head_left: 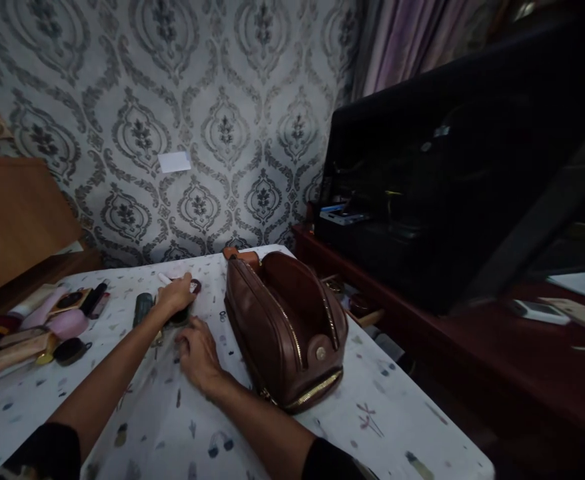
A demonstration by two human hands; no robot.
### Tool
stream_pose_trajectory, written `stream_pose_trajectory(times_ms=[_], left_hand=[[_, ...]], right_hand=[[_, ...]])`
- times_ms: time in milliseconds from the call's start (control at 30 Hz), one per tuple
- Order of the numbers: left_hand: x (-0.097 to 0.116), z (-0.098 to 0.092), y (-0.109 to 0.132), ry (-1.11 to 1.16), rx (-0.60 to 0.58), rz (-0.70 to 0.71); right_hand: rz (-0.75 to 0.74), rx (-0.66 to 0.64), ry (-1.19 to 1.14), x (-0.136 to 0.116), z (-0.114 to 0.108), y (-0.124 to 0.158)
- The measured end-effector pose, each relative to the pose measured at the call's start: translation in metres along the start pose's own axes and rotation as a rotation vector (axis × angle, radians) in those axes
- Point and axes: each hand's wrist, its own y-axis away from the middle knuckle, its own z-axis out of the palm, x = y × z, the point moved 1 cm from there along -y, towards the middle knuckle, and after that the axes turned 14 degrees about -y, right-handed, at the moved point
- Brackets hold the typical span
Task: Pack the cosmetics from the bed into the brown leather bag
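Near the bench's far edge [207, 263], right fingers [185, 341] part, seemingly empty; left fingers [186, 283] curl, hold unclear; forearm [117, 363] drift could knock the green cylinder [143, 308].

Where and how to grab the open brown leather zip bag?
Probably the gold-toothed zip edge nearer the right hand, pinched from above, one side of the grip inside the opening. The brown leather bag stands with its top gaping, leaving that edge exposed; its broad body looks harder to span.

Loc.: home rm. Evid.: damask-patt. wallpaper [227, 127], purple curtain [395, 40], lg. blk. screen [422, 173] on dk.-red cabinet [512, 367], print-topped worktop [387, 413].
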Motion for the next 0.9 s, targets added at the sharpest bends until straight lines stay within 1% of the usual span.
stream_pose_trajectory(times_ms=[67, 200, 467, 633, 700, 833, 900], left_hand=[[0.005, -0.001, 0.005, -0.013, 0.03, 0.045], [0.014, 0.0, 0.012, -0.026, 0.086, 0.126], [0.021, 0.014, 0.021, 0.014, 0.062, 0.283], [0.017, 0.013, 0.026, 0.027, 0.065, 0.38], [0.014, 0.011, 0.028, 0.034, 0.072, 0.431], [0.005, 0.015, 0.036, 0.038, 0.12, 0.489], [-0.002, 0.022, 0.041, 0.03, 0.157, 0.489]], right_hand=[[0.004, 0.01, 0.004, -0.003, -0.002, -0.001], [0.068, -0.032, 0.038, -0.011, -0.006, -0.002], [0.078, -0.113, 0.054, -0.022, -0.012, -0.002], [0.043, -0.158, 0.055, -0.023, -0.011, -0.002], [-0.042, -0.203, 0.053, -0.026, -0.011, 0.0], [-0.354, -0.345, 0.071, -0.03, -0.011, 0.005], [-0.418, -0.369, 0.083, -0.03, -0.011, 0.007]])
